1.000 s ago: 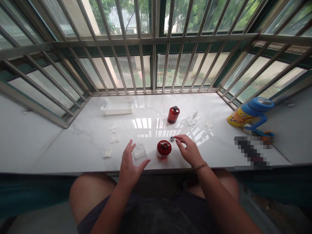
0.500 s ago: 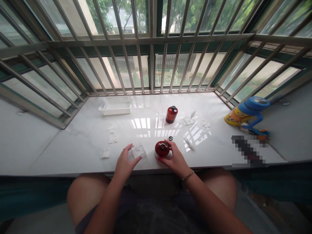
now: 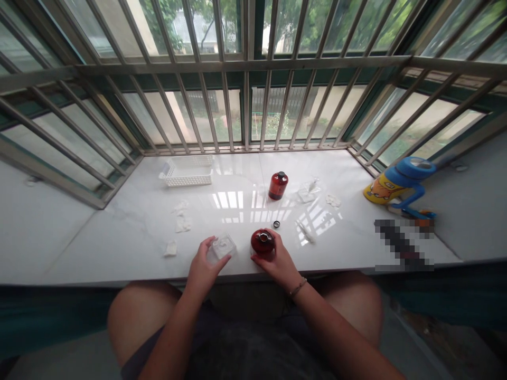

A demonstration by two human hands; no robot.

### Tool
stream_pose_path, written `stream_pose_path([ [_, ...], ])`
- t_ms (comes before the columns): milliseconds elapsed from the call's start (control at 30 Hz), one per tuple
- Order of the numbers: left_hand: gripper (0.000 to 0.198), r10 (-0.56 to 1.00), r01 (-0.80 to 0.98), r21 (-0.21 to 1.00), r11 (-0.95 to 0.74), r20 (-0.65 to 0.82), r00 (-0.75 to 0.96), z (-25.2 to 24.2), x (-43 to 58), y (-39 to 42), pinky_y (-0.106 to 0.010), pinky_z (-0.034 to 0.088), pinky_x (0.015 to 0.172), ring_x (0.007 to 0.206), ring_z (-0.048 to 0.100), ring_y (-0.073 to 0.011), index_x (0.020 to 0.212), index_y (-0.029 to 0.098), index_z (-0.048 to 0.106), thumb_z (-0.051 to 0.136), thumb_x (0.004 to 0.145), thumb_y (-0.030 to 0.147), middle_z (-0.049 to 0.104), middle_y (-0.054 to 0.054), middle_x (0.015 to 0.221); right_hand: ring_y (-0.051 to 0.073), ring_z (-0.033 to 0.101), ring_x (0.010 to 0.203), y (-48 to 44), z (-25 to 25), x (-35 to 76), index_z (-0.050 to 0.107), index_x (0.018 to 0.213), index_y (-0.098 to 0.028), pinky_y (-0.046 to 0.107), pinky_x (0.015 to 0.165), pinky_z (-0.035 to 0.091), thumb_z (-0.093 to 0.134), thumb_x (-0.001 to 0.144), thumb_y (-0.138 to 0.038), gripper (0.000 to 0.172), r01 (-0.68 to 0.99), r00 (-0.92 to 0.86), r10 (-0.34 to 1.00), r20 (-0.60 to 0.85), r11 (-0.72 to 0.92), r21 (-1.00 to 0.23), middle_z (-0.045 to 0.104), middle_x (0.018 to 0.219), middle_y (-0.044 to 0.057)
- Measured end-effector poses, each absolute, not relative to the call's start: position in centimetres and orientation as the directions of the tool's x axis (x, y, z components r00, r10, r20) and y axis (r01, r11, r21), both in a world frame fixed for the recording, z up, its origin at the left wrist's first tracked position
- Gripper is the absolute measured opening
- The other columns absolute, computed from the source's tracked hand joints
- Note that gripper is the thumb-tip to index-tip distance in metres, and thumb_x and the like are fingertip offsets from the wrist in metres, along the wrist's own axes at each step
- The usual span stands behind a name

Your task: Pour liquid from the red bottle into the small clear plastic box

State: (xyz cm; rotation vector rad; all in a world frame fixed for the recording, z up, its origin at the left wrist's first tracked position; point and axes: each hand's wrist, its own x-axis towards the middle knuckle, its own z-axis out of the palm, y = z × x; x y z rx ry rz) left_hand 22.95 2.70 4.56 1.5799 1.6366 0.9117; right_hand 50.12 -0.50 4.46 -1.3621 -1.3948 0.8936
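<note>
My right hand (image 3: 277, 261) grips an open red bottle (image 3: 262, 240) that stands near the front edge of the white marble sill (image 3: 130, 227). Its small black cap (image 3: 276, 224) lies loose on the sill just behind the bottle. My left hand (image 3: 203, 266) holds a small clear plastic packet (image 3: 222, 246) just left of the bottle. A second red bottle (image 3: 278, 185) with its black cap on stands farther back, in the middle of the sill.
A white plastic basket (image 3: 186, 172) sits at the back left. Small white pieces (image 3: 180, 216) lie on the left, clear wrappers (image 3: 309, 192) on the right. A blue and yellow kettle-shaped toy (image 3: 400, 182) stands far right. Metal window bars (image 3: 245, 105) close the back.
My right hand left the black cap on the sill and moved back to grip the open red bottle. My left hand closed on the clear packet.
</note>
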Motion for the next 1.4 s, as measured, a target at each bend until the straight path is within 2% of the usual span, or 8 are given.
stream_pose_path([
  [133, 0.069, 1.0, 0.565, 0.825, -0.005, 0.02, -0.02, 5.5, 23.0, 2.2, -0.054, 0.053, 0.116, 0.135, 0.067, -0.0363, 0.139, 0.029, 0.059, 0.087, 0.08, 0.051, 0.071, -0.01, 0.144, 0.034, 0.058, 0.146, -0.7, 3.6, 49.4, 0.036, 0.157, -0.026, 0.052, 0.125, 0.045, 0.095, 0.072, -0.052, 0.107, 0.259, 0.169, 0.978, 0.118, 0.072, -0.963, 0.055, 0.157, 0.018],
  [200, 0.068, 0.999, 0.571, 0.82, -0.034, 0.038, 0.005, 6.0, 23.2, 1.9, -0.052, 0.054, 0.115, 0.135, 0.068, -0.0355, 0.139, 0.029, 0.059, 0.086, 0.082, 0.053, 0.07, -0.01, 0.144, 0.035, 0.06, 0.144, -0.6, 3.5, 48.7, 0.036, 0.155, -0.025, 0.051, 0.123, 0.047, 0.097, 0.068, -0.053, 0.109, 0.24, 0.219, 0.969, 0.113, 0.059, -0.969, 0.057, 0.155, 0.019],
  [400, 0.068, 0.986, 0.509, 0.845, -0.164, 0.13, 0.101, 7.6, 23.5, 0.9, -0.047, 0.056, 0.116, 0.138, 0.066, -0.0313, 0.15, 0.03, 0.055, 0.081, 0.089, 0.048, 0.063, -0.01, 0.152, 0.033, 0.072, 0.12, -0.2, 4.6, 47.6, 0.049, 0.136, -0.026, 0.051, 0.109, 0.057, 0.095, 0.07, -0.05, 0.083, 0.25, 0.26, 0.964, 0.052, -0.016, -0.968, 0.071, 0.132, 0.012],
  [567, 0.075, 0.974, 0.54, 0.811, -0.226, 0.174, 0.147, 9.6, 23.2, 0.0, -0.048, 0.057, 0.115, 0.139, 0.065, -0.0326, 0.156, 0.032, 0.051, 0.083, 0.09, 0.046, 0.062, -0.009, 0.154, 0.032, 0.071, 0.122, -0.6, 6.0, 49.2, 0.053, 0.138, -0.026, 0.049, 0.11, 0.057, 0.093, 0.074, -0.047, 0.078, 0.36, 0.21, 0.967, 0.145, 0.062, -0.931, 0.07, 0.135, 0.011],
  [667, 0.08, 0.979, 0.546, 0.814, -0.2, 0.14, 0.149, 10.4, 23.2, -0.5, -0.05, 0.06, 0.112, 0.131, 0.07, -0.0332, 0.155, 0.032, 0.05, 0.087, 0.086, 0.047, 0.065, -0.01, 0.152, 0.033, 0.067, 0.13, -1.0, 6.9, 50.8, 0.054, 0.142, -0.027, 0.05, 0.114, 0.054, 0.09, 0.079, -0.041, 0.074, 0.486, 0.152, 0.946, 0.285, 0.179, -0.855, 0.067, 0.139, 0.012],
  [833, 0.071, 0.96, 0.548, 0.793, -0.264, 0.159, 0.232, 11.5, 24.1, -1.0, -0.049, 0.061, 0.11, 0.127, 0.072, -0.0313, 0.148, 0.031, 0.057, 0.088, 0.086, 0.045, 0.066, -0.009, 0.149, 0.034, 0.064, 0.134, -1.6, 8.5, 53.3, 0.05, 0.15, -0.026, 0.055, 0.115, 0.054, 0.084, 0.082, -0.025, 0.076, 0.645, 0.003, 0.909, 0.418, 0.318, -0.695, 0.066, 0.143, 0.013],
  [1100, 0.071, 0.93, 0.509, 0.789, -0.345, 0.213, 0.3, 11.9, 26.5, -1.5, -0.047, 0.064, 0.106, 0.125, 0.072, -0.0308, 0.148, 0.03, 0.057, 0.089, 0.086, 0.045, 0.068, -0.01, 0.145, 0.037, 0.065, 0.13, -2.6, 10.9, 55.3, 0.046, 0.155, -0.024, 0.059, 0.109, 0.057, 0.073, 0.083, -0.011, 0.078, 0.806, -0.188, 0.859, 0.477, 0.412, -0.425, 0.067, 0.142, 0.016],
  [1400, 0.072, 0.907, 0.497, 0.771, -0.399, 0.254, 0.335, 11.6, 27.6, -1.9, -0.049, 0.062, 0.108, 0.13, 0.069, -0.0317, 0.147, 0.028, 0.057, 0.089, 0.086, 0.048, 0.069, -0.012, 0.143, 0.036, 0.064, 0.126, -2.9, 12.5, 55.3, 0.047, 0.155, -0.02, 0.057, 0.108, 0.055, 0.072, 0.089, -0.014, 0.071, 0.838, -0.275, 0.833, 0.481, 0.453, -0.305, 0.067, 0.139, 0.017],
])
